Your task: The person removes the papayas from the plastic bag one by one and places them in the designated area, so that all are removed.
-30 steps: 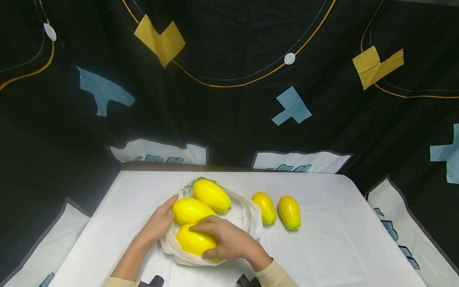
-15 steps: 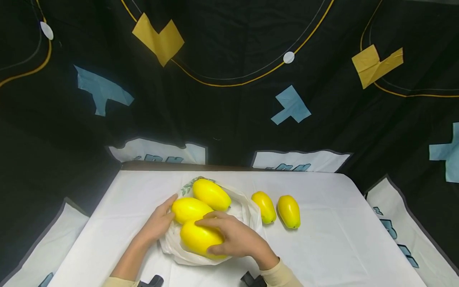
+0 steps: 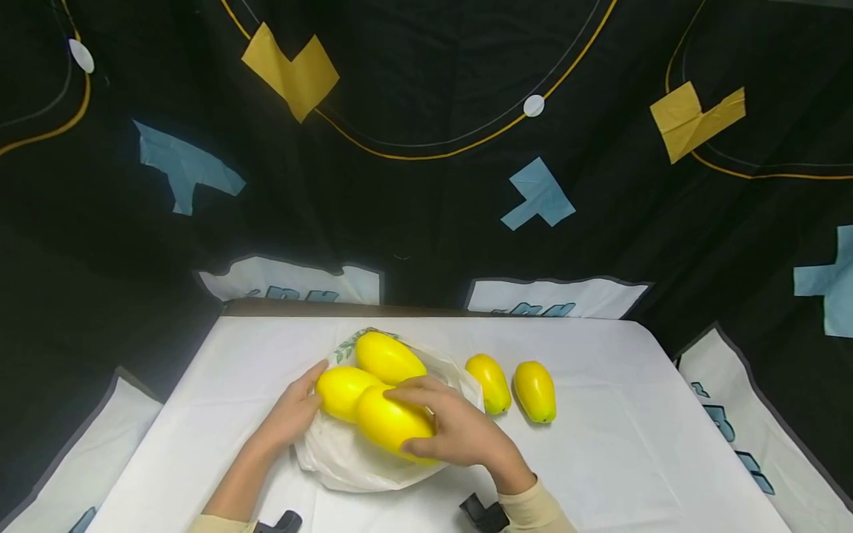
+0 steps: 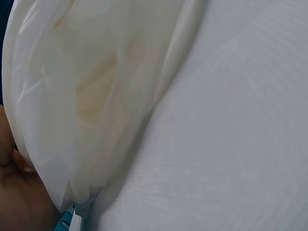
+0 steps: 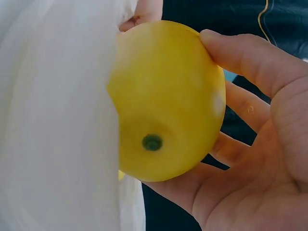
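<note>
My right hand (image 3: 460, 426) holds a smooth yellow oval fruit (image 3: 386, 420), shaped like a papaya or mango, over the mouth of a white plastic bag (image 3: 349, 470). In the right wrist view, thumb and fingers curve round the fruit (image 5: 168, 96), whose green stem end shows; the bag covers part of its left side. Two more such fruits lie in the bag, one at the back (image 3: 389, 357) and one at the left (image 3: 345, 392). At the bag's left rim, my left hand (image 3: 293, 411) grips the plastic; its fingertips are partly hidden.
Two similar yellow fruits, one nearer the bag (image 3: 489, 383) and one farther right (image 3: 535, 392), lie on the white-covered table (image 3: 613, 444). A black curtain (image 3: 413, 222) hangs behind the table's far edge.
My right hand has lifted the front fruit up and to the right, out of the bag's lower part. The left hand has stayed at the rim.
</note>
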`<action>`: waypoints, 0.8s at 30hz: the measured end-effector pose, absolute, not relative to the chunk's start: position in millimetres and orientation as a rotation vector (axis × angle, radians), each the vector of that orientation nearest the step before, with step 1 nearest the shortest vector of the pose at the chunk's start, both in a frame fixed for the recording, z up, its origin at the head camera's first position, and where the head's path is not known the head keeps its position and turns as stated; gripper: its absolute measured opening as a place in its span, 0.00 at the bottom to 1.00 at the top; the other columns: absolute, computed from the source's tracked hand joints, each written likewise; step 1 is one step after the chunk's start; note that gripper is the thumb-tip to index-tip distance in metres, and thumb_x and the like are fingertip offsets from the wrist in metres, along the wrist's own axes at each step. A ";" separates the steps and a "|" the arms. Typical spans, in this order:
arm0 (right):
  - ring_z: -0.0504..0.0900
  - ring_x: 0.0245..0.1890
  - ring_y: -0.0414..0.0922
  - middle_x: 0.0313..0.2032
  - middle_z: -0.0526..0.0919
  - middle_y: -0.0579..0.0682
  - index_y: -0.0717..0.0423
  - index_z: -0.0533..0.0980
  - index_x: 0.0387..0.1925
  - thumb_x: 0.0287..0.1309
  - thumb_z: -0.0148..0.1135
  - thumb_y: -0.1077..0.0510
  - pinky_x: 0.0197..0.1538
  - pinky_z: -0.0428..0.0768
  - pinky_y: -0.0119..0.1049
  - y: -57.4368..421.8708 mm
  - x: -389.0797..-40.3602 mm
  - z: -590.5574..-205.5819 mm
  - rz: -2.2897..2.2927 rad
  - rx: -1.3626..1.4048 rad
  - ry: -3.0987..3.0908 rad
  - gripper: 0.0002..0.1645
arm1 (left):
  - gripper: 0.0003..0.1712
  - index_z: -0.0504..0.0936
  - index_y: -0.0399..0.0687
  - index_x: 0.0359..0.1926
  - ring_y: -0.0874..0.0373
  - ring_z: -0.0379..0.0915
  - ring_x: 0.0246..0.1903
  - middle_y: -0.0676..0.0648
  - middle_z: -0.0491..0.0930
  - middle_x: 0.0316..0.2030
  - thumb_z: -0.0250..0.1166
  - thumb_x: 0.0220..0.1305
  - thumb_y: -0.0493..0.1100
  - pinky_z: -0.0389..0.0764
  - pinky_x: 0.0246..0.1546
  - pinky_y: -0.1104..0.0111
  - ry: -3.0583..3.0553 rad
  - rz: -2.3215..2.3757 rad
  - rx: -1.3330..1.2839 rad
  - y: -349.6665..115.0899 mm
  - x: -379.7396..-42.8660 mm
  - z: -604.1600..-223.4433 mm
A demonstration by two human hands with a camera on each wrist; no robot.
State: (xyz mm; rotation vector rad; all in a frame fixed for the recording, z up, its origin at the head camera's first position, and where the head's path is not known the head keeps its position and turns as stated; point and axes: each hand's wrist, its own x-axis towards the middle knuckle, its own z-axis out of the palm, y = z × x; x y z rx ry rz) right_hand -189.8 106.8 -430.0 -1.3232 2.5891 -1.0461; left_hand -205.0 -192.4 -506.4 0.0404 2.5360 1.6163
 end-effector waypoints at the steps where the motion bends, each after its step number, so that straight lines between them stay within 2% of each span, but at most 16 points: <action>1: 0.70 0.60 0.38 0.59 0.73 0.37 0.41 0.72 0.65 0.48 0.75 0.57 0.60 0.75 0.38 108.4 -190.5 -429.4 -1.061 -1.313 2.592 0.40 | 0.36 0.48 0.41 0.76 0.41 0.38 0.74 0.38 0.48 0.75 0.43 0.68 0.33 0.41 0.72 0.46 2.533 1.618 0.039 -192.5 -205.0 -506.3; 11: 0.68 0.61 0.37 0.61 0.70 0.31 0.35 0.72 0.64 0.47 0.75 0.57 0.60 0.75 0.44 132.9 -197.9 -419.9 -1.195 -1.077 2.674 0.41 | 0.35 0.47 0.41 0.76 0.41 0.37 0.74 0.38 0.47 0.75 0.42 0.69 0.34 0.40 0.72 0.45 2.522 1.630 0.046 -192.8 -205.2 -505.7; 17: 0.70 0.58 0.38 0.60 0.72 0.32 0.35 0.72 0.64 0.46 0.75 0.59 0.56 0.78 0.47 153.9 -203.6 -415.8 -1.277 -1.006 2.741 0.41 | 0.35 0.47 0.41 0.76 0.41 0.37 0.74 0.38 0.46 0.75 0.42 0.69 0.34 0.40 0.72 0.45 2.519 1.630 0.039 -193.0 -205.6 -507.2; 24: 0.73 0.56 0.43 0.60 0.72 0.35 0.36 0.71 0.64 0.47 0.75 0.61 0.51 0.82 0.44 179.2 -207.5 -405.6 -1.359 -0.854 2.798 0.42 | 0.35 0.48 0.42 0.76 0.41 0.37 0.74 0.39 0.47 0.75 0.42 0.70 0.34 0.40 0.72 0.45 2.519 1.627 0.043 -193.1 -205.1 -506.7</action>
